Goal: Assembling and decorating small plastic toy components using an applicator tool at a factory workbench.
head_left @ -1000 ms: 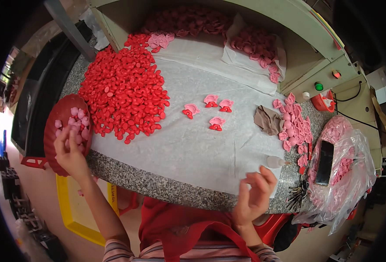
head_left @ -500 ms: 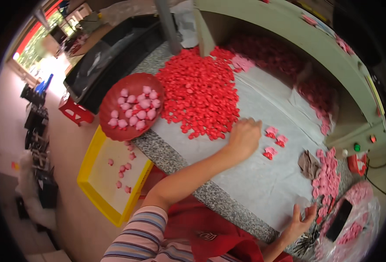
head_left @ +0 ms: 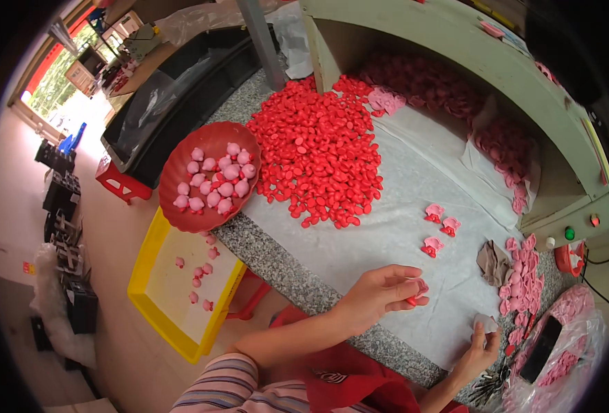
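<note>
My left hand [head_left: 380,292] hovers over the white sheet [head_left: 387,234] near the counter's front edge, pinching a small pink and red piece [head_left: 418,292] in its fingertips. My right hand [head_left: 480,351] rests lower right at the counter edge, its fingers closed on a small pale object [head_left: 487,322]. Three assembled pink and red pieces [head_left: 438,227] stand on the sheet just beyond my left hand. A big heap of red parts [head_left: 321,148] covers the left of the sheet. A row of pink parts [head_left: 525,275] lies to the right.
A red bowl [head_left: 173,172] of pink pieces overhangs the counter's left end. Below it a yellow tray [head_left: 149,289] on the floor holds several fallen pieces. A brownish rag [head_left: 494,261], a dark phone [head_left: 542,347] on a plastic bag and a green shelf [head_left: 456,41] surround the work area.
My left hand has pulled back from beside the red heap to the front of the sheet, now pinching a piece. The view has swung slightly; my right hand stays at the counter edge.
</note>
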Demonstrator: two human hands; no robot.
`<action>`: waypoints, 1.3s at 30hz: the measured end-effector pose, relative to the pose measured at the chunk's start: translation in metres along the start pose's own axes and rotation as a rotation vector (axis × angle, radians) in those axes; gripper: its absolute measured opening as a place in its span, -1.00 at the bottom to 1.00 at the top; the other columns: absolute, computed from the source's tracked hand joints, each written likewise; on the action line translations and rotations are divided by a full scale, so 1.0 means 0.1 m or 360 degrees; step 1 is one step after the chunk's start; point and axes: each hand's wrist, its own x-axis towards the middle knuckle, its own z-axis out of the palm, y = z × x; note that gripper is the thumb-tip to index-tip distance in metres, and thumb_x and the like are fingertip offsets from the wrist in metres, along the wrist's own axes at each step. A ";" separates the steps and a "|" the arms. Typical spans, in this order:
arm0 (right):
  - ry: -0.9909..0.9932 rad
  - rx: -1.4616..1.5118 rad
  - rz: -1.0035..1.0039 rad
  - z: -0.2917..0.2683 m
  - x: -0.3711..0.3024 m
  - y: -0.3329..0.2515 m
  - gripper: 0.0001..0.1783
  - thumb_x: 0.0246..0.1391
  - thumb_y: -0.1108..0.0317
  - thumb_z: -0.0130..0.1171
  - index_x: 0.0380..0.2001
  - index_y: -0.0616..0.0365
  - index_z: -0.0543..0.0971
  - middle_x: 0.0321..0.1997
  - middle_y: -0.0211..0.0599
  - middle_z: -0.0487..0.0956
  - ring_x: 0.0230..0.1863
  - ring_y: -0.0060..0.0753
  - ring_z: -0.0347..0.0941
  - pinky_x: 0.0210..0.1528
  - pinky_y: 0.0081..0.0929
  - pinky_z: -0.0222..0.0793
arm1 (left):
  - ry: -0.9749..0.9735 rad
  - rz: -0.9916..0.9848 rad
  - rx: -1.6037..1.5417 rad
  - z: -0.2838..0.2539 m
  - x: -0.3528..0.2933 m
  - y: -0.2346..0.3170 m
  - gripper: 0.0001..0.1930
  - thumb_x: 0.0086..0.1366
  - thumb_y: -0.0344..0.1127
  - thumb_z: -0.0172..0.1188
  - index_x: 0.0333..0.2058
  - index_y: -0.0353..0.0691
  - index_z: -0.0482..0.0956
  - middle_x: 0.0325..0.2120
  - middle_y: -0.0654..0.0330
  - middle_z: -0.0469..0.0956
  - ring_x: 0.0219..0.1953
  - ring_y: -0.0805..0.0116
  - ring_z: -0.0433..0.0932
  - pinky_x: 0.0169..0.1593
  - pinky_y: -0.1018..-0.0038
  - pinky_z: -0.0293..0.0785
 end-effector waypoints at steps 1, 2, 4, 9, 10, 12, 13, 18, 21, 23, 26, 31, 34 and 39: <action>0.0081 0.0277 -0.0096 0.02 -0.04 -0.01 -0.64 -0.03 0.47 0.09 -0.11 0.35 0.38 -0.23 -0.21 0.46 -0.25 -0.45 0.38 -0.22 -0.57 0.32 | 0.0010 -0.0018 -0.0080 0.00 0.00 -0.04 -0.64 0.22 -0.40 0.02 -0.02 -0.42 0.30 -0.16 0.08 0.45 -0.11 0.23 0.47 -0.07 0.46 0.41; 0.0170 0.0547 -0.0199 0.02 -0.08 -0.05 -0.65 -0.03 0.50 0.08 -0.12 0.37 0.38 -0.22 -0.21 0.47 -0.26 -0.44 0.39 -0.20 -0.57 0.33 | -0.0027 -0.0070 -0.0094 -0.02 -0.02 -0.04 -0.64 0.22 -0.40 0.02 -0.02 -0.42 0.30 -0.16 0.08 0.45 -0.11 0.23 0.47 -0.07 0.46 0.41; 0.0060 0.0721 -0.0135 0.02 -0.20 -0.26 -0.71 -0.07 0.55 0.07 -0.20 0.36 0.40 -0.22 -0.17 0.48 -0.28 -0.43 0.41 -0.21 -0.55 0.34 | -0.0155 0.0082 -0.0393 -0.03 -0.11 -0.04 -0.60 0.20 -0.48 0.00 0.03 -0.41 0.25 -0.07 -0.02 0.40 -0.03 0.19 0.41 -0.03 0.41 0.39; -0.0395 0.0974 -0.0097 0.00 -0.51 -0.47 -0.65 -0.18 0.56 0.15 -0.22 0.28 0.40 -0.30 -0.21 0.50 -0.34 -0.57 0.38 -0.32 -0.67 0.30 | -0.0184 0.0289 0.0138 -0.01 -0.27 -0.07 -0.56 0.15 -0.59 -0.01 0.05 -0.41 0.23 -0.04 -0.11 0.34 0.00 0.15 0.38 0.01 0.36 0.38; -0.0483 0.0992 -0.0008 -0.04 -0.58 -0.55 -0.60 -0.20 0.56 0.14 -0.18 0.29 0.37 -0.36 -0.25 0.49 -0.36 -0.56 0.38 -0.31 -0.67 0.28 | -0.0225 0.0250 0.0136 -0.01 -0.27 -0.10 -0.56 0.15 -0.59 -0.01 0.05 -0.41 0.23 -0.04 -0.11 0.34 0.00 0.15 0.38 0.01 0.36 0.38; -0.0306 0.0875 -0.0178 -0.03 -0.74 -0.68 -0.57 -0.20 0.43 0.17 -0.18 0.31 0.35 -0.36 -0.22 0.45 -0.47 -0.58 0.35 -0.41 -0.68 0.26 | -0.0219 0.0255 0.0032 -0.01 -0.29 -0.13 -0.58 0.13 -0.61 0.00 0.02 -0.41 0.27 -0.05 -0.12 0.36 -0.01 0.17 0.39 0.01 0.36 0.39; -0.0180 0.0765 -0.0355 -0.04 -0.79 -0.71 -0.51 -0.20 0.31 0.19 -0.17 0.32 0.33 -0.36 -0.20 0.42 -0.58 -0.59 0.32 -0.51 -0.69 0.23 | -0.0231 0.0244 0.0037 0.00 -0.31 -0.14 -0.58 0.13 -0.61 0.00 0.02 -0.41 0.27 -0.05 -0.12 0.36 -0.01 0.17 0.39 0.01 0.36 0.39; -0.0390 0.0556 -0.1199 -0.12 -0.85 -0.72 -0.60 -0.20 0.30 0.16 -0.28 0.28 0.34 -0.47 -0.22 0.41 -0.68 -0.51 0.26 -0.64 -0.60 0.16 | -0.0186 0.0346 0.0155 0.01 -0.37 -0.18 -0.60 0.14 -0.58 0.03 -0.01 -0.40 0.30 -0.06 -0.10 0.37 -0.04 0.19 0.41 -0.02 0.37 0.42; -0.0505 0.0441 -0.1384 -0.12 -0.86 -0.92 -0.63 -0.36 0.50 0.21 -0.33 0.30 0.44 -0.66 -0.29 0.46 -0.78 -0.50 0.24 -0.75 -0.66 0.12 | -0.0188 0.0355 0.0113 -0.01 -0.40 -0.18 -0.61 0.14 -0.56 0.04 -0.01 -0.37 0.32 -0.06 -0.09 0.38 -0.04 0.21 0.42 -0.05 0.38 0.43; -0.0509 0.0335 -0.1398 -0.10 -0.88 -0.98 -0.67 -0.27 0.41 0.13 -0.33 0.26 0.38 -0.70 -0.31 0.39 -0.79 -0.47 0.20 -0.74 -0.59 0.08 | -0.0182 0.0372 0.0143 0.00 -0.40 -0.18 -0.62 0.15 -0.55 0.04 -0.01 -0.36 0.32 -0.06 -0.08 0.38 -0.05 0.21 0.42 -0.06 0.38 0.43; -0.0520 0.0408 -0.1426 -0.07 -0.84 -1.00 -0.67 -0.36 0.52 0.21 -0.37 0.31 0.46 -0.65 -0.33 0.48 -0.78 -0.55 0.26 -0.76 -0.68 0.12 | -0.0182 0.0397 0.0188 0.01 -0.40 -0.17 -0.62 0.15 -0.54 0.04 -0.02 -0.35 0.33 -0.06 -0.07 0.38 -0.05 0.21 0.42 -0.08 0.38 0.43; -0.0515 0.0391 -0.1414 -0.06 -0.83 -1.00 -0.68 -0.34 0.52 0.21 -0.37 0.32 0.45 -0.59 -0.31 0.51 -0.77 -0.55 0.29 -0.77 -0.68 0.13 | -0.0196 0.0427 0.0205 0.04 -0.39 -0.17 -0.63 0.15 -0.53 0.05 -0.03 -0.35 0.35 -0.05 -0.07 0.38 -0.06 0.22 0.43 -0.08 0.38 0.43; -0.0511 0.0397 -0.1421 -0.05 -0.82 -0.99 -0.67 -0.34 0.52 0.21 -0.37 0.32 0.44 -0.56 -0.30 0.52 -0.77 -0.54 0.31 -0.77 -0.68 0.14 | -0.0207 0.0448 0.0210 0.03 -0.39 -0.18 -0.64 0.14 -0.55 0.05 -0.04 -0.34 0.37 -0.05 -0.08 0.38 -0.06 0.23 0.43 -0.07 0.39 0.42; -0.0489 0.0422 -0.1443 -0.02 -0.81 -0.99 -0.69 -0.33 0.53 0.20 -0.38 0.33 0.44 -0.56 -0.30 0.53 -0.77 -0.54 0.31 -0.78 -0.67 0.15 | -0.0239 0.0441 0.0224 0.00 -0.38 -0.18 -0.62 0.11 -0.68 -0.02 -0.04 -0.41 0.35 -0.02 -0.10 0.33 0.01 0.18 0.37 0.01 0.35 0.35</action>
